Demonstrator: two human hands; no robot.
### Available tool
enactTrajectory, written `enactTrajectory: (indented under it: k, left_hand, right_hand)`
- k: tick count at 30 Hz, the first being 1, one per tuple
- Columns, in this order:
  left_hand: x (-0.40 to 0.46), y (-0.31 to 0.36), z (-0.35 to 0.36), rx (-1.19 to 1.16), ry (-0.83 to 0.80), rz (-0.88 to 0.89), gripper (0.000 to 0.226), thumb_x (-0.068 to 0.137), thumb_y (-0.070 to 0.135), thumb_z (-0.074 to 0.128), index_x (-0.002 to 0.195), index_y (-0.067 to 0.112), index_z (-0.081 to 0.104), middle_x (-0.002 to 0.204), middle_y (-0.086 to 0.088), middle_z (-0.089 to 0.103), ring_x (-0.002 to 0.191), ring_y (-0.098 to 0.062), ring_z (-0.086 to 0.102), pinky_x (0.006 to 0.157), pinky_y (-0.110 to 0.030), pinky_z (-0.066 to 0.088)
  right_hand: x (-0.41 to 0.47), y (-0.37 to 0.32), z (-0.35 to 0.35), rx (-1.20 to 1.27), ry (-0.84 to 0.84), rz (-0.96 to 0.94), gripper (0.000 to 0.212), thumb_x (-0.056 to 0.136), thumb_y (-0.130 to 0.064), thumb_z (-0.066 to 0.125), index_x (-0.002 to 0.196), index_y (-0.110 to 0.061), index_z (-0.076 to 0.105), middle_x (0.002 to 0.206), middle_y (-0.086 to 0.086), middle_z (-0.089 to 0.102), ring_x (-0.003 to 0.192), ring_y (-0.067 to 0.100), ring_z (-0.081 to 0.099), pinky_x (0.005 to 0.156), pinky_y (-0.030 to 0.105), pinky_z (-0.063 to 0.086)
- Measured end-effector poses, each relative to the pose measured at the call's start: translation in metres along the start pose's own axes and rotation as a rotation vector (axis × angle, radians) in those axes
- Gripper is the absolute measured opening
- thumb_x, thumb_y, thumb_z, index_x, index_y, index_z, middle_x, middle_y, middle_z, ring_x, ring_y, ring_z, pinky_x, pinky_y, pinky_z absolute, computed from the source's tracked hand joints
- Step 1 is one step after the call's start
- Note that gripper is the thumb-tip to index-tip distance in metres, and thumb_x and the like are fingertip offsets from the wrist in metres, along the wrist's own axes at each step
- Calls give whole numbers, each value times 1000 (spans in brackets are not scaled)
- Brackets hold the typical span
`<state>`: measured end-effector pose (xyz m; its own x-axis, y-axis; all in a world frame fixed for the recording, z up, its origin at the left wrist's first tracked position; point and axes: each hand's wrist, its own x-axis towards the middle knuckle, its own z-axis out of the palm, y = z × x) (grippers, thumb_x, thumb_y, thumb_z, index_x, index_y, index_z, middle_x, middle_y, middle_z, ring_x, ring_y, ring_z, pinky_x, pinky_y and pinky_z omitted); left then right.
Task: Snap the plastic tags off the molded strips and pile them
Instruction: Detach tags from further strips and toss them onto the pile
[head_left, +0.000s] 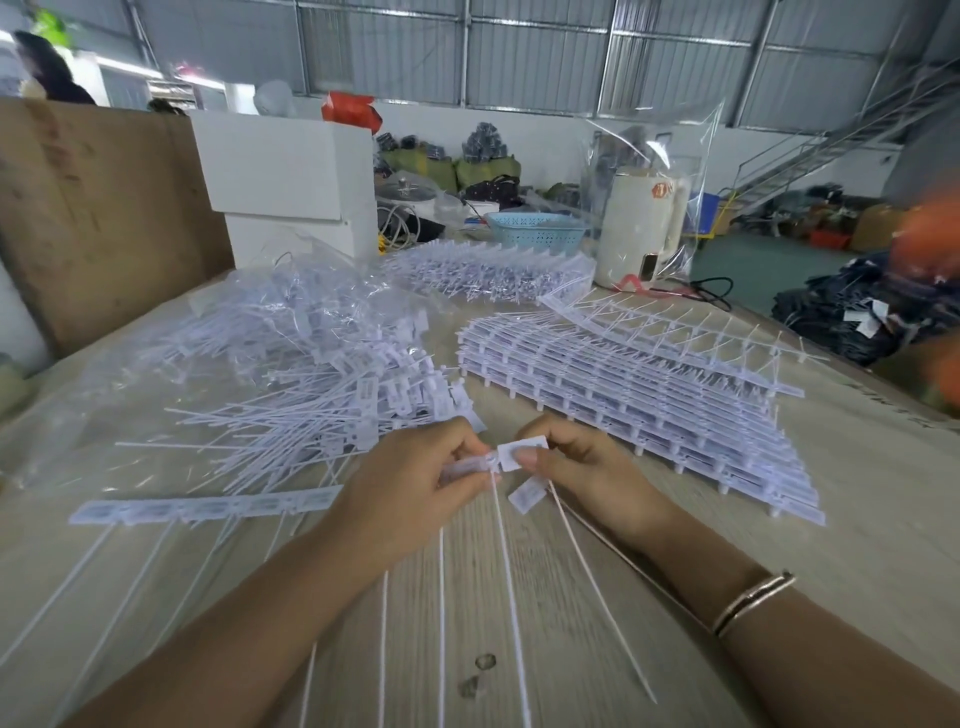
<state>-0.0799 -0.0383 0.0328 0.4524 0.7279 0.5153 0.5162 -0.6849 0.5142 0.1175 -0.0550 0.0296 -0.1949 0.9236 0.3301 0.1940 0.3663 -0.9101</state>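
Item: white plastic strip (208, 509), lying across the near left of the table (857, 545), its row of tags joined edge to edge, thin tails trailing toward the near edge. The left hand (410, 478) is curling round the strip's right end, fingers closed on it. The right hand (582, 467) is pinching the end tag (522, 453) between thumb and fingers, at the joint between the hands. A further tag (525, 494) is hanging just below; whether it is free or held I cannot tell. Handling, by judgement: light, thin, stiff at the plates, whippy in the tails; the joints are looking brittle enough to break with a bend. Best taken by the flat plates close either side of the joint, not by the tails. Loose tags are lying in a pile (311, 395) far left of the hands, partly on a clear bag (249, 312). Uncut strips are sitting in a stack (649, 395) to the right, with more (493, 270) beyond.
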Motion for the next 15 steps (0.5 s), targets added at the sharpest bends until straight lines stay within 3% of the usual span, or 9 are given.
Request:
enactTrajectory:
  k: [3, 6, 9, 12, 15]
  left_hand:
    - [2, 5, 3, -42, -14, 21, 7, 83, 26, 69, 85, 20, 65, 63, 14, 59, 59, 0, 56, 53, -13, 37]
    - [3, 8, 7, -146, -36, -12, 3, 84, 24, 68, 84, 23, 66, 68, 15, 65, 63, 6, 58, 57, -7, 39]
    - [-2, 5, 5, -203, -78, -33, 10, 84, 26, 68, 80, 33, 62, 74, 18, 66, 66, 5, 61, 60, -10, 45]
    - [-4, -1, 0, -136, -36, -47, 9, 81, 27, 71, 83, 30, 62, 74, 16, 66, 71, 3, 62, 64, -20, 50]
    - [-2, -2, 0, 44, -34, -16, 16, 79, 23, 71, 90, 26, 60, 83, 15, 60, 76, 0, 57, 67, -29, 48]
  right_hand:
    - [2, 3, 0, 202, 3, 80, 20, 79, -14, 59, 84, 5, 60, 84, 23, 54, 77, 23, 50, 75, 32, 37]
    - [4, 3, 0, 338, 2, 98, 10, 81, -14, 60, 74, -6, 60, 78, 15, 57, 74, 21, 53, 75, 31, 38]
    - [5, 1, -18, 487, 188, 153, 12, 79, -21, 57, 67, -19, 57, 76, 3, 63, 75, 16, 56, 78, 32, 34]
    - [2, 1, -30, 142, 140, 158, 9, 78, -20, 60, 72, -14, 60, 72, -5, 63, 72, 7, 59, 74, 25, 38]
    - [2, 5, -19, -281, -3, 115, 8, 86, -14, 64, 79, -15, 68, 87, -5, 63, 84, 5, 59, 78, 17, 40]
